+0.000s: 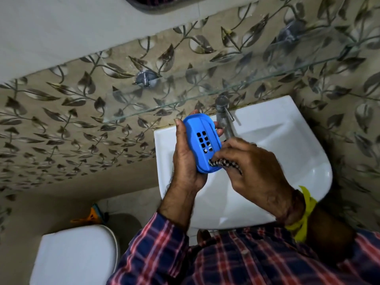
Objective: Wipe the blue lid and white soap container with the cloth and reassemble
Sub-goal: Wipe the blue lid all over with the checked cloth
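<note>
My left hand (pixel 185 161) grips the blue lid (pixel 200 140), an oval plastic piece with a grid of square holes, tilted up over the left rim of the sink. My thumb lies along its left edge and my fingertips show behind its right edge. My right hand (pixel 253 167) holds a bunched checked cloth (pixel 218 163) and presses it against the lid's lower right end. Most of the cloth is hidden inside that hand. The white soap container is not in sight.
A white sink (pixel 277 153) with a metal tap (pixel 223 114) lies under my hands. A glass shelf (pixel 185 93) juts from the leaf-patterned wall above it. A white toilet tank (pixel 72 256) stands at the lower left, with an orange object (pixel 90 218) behind it.
</note>
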`<state>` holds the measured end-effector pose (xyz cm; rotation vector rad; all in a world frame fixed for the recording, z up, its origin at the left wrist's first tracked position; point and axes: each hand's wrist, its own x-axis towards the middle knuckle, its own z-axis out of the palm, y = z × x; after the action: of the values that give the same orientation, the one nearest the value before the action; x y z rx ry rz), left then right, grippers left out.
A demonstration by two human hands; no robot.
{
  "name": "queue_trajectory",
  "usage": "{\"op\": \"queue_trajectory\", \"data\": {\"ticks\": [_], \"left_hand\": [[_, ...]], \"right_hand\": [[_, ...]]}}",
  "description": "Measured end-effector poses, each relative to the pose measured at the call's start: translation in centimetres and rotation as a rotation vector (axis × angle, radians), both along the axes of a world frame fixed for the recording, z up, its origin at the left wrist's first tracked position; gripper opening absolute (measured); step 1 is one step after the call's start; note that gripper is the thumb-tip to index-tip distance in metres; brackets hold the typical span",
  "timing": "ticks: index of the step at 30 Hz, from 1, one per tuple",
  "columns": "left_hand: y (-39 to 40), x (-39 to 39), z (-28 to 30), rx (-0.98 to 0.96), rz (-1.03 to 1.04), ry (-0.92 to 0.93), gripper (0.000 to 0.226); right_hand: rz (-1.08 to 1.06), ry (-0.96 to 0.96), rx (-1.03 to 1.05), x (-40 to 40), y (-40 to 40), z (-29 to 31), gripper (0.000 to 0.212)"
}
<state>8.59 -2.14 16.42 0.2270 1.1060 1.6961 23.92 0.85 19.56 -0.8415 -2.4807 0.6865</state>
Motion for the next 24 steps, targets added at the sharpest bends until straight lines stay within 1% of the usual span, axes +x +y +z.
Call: {"op": "queue_trajectory", "data": {"ticks": [2, 4, 6, 8, 9, 12, 13, 16, 17, 19, 21, 24], "left_hand": [[-0.1, -0.3, 0.1, 0.020, 0.000, -0.020, 0.062], [-0.3, -0.5, 0.0, 0.043, -0.008, -0.004, 0.066], [-0.5, -0.2, -0.2, 0.051, -0.018, 0.020, 0.067], [-0.5, 0.1, -0.4, 0.045, -0.015, 0.000, 0.066], [-0.4, 0.0, -0.4, 0.050, -0.027, -0.005, 0.069], [-0.5, -0.6, 0.1, 0.080, -0.010, -0.019, 0.070], [-0.5, -0.8, 0.1, 0.079, 0.004, -0.016, 0.072], [-0.6, -0.2, -0.3, 0.058, -0.023, 0.026, 0.077], [-0.6, -0.2, -0.4, 0.055, -0.047, 0.010, 0.079], [-0.8, -0.4, -0.3, 0.050, -0.065, -0.031, 0.081], [-0.7, -0.5, -0.4, 0.052, -0.070, -0.016, 0.079], [-0.6, 0.2, -0.5, 0.046, -0.051, -0.028, 0.076]], "right_hand": [[0.048, 0.005, 0.020, -0.4, -0.1, -0.1, 0.033], [0.101, 0.006, 0.055, -0.3, -0.5, -0.3, 0.035], [0.018, 0.018, 0.050, -0.1, -0.1, -0.5, 0.035], [-0.081, 0.045, 0.018, -0.4, 0.5, -0.4, 0.033], [-0.063, 0.061, 0.012, -0.7, 0.5, -0.3, 0.033], [0.102, 0.072, 0.023, -0.8, -0.2, -0.3, 0.032], [0.094, 0.071, 0.032, -0.7, -0.4, -0.3, 0.032], [-0.071, 0.094, 0.006, -0.9, 0.2, -0.2, 0.032], [-0.073, 0.105, 0.007, -1.1, 0.3, 0.0, 0.033], [0.020, 0.122, 0.030, -1.2, 0.0, 0.0, 0.032], [0.061, 0.115, 0.061, -0.9, -0.3, 0.0, 0.032], [-0.056, 0.127, 0.020, -1.2, 0.3, 0.1, 0.035]]}}
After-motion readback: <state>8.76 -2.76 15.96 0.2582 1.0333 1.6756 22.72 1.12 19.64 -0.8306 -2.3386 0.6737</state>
